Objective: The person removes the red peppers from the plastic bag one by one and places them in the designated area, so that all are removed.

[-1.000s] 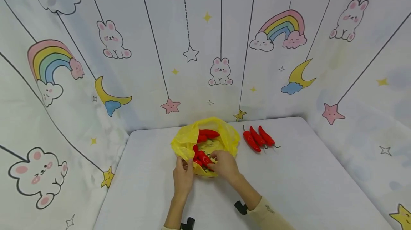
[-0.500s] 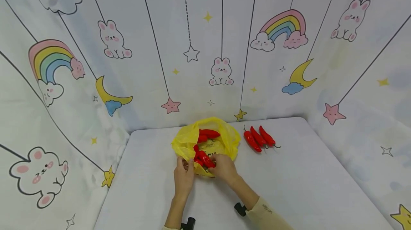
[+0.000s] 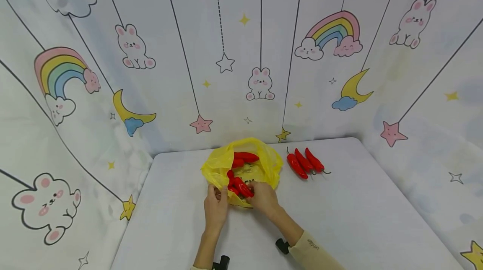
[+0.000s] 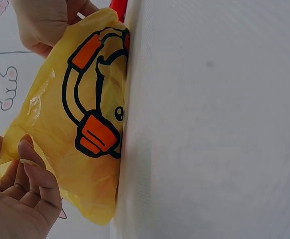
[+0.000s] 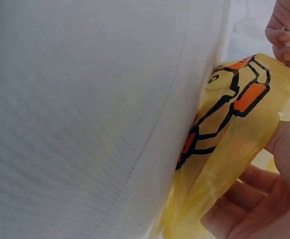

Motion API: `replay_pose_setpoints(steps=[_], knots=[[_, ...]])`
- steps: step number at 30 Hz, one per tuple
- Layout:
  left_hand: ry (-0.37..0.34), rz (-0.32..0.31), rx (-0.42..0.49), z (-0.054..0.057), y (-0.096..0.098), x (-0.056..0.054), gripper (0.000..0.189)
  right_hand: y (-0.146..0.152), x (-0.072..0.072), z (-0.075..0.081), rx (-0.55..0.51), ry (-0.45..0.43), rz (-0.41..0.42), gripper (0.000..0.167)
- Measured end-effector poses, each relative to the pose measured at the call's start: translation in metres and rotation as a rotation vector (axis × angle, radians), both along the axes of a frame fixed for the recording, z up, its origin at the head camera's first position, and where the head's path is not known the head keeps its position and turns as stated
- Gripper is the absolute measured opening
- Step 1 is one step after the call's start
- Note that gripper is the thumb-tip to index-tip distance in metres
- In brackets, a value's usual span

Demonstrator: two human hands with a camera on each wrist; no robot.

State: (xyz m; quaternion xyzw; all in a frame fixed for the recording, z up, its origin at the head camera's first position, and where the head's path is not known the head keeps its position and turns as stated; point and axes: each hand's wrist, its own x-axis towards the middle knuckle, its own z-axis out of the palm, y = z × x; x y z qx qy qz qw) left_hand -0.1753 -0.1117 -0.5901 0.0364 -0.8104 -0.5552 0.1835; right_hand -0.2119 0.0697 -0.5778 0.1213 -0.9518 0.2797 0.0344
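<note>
A yellow plastic bag (image 3: 220,165) stands with its mouth spread, several red chili peppers (image 3: 247,157) inside. My left hand (image 3: 216,208) pinches the bag's front left rim between thumb and fingers, as the left wrist view also shows. At the front right of the mouth, my right hand (image 3: 265,198) reaches into the bag, its fingers curled at the lower end of a red chili pepper (image 3: 243,187). In the right wrist view, bag film covers part of that hand (image 5: 264,199), and its fingertips are hidden. A cartoon duck print (image 4: 97,134) marks the bag's front.
To the right of the bag, 3 red chili peppers (image 3: 303,163) lie side by side on the white table (image 3: 332,215). A cloth backdrop (image 3: 234,110) with rabbits, stars and rainbows rises behind the table and along both sides.
My right hand has lowered slightly, and its fingers have closed in at the chili pepper's end. That pepper has turned a little. My left hand has stayed on the bag's rim.
</note>
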Motion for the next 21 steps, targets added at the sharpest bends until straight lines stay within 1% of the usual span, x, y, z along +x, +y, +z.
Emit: replay_pose_setpoints(steps=[5,10,21], knots=[[-0.003,-0.001,-0.003,-0.0004,-0.0004,0.0004,0.017,0.0006,0.0014,-0.0007,-0.025,-0.002,-0.015,0.037],[-0.012,0.000,-0.008,0.0004,-0.0009,0.0005,0.017,0.0022,0.0030,0.0009,-0.059,0.025,-0.015,0.032],[-0.022,0.000,-0.012,0.0004,-0.0010,0.0018,0.019,0.0055,0.0051,0.0022,-0.069,0.036,-0.033,0.028]])
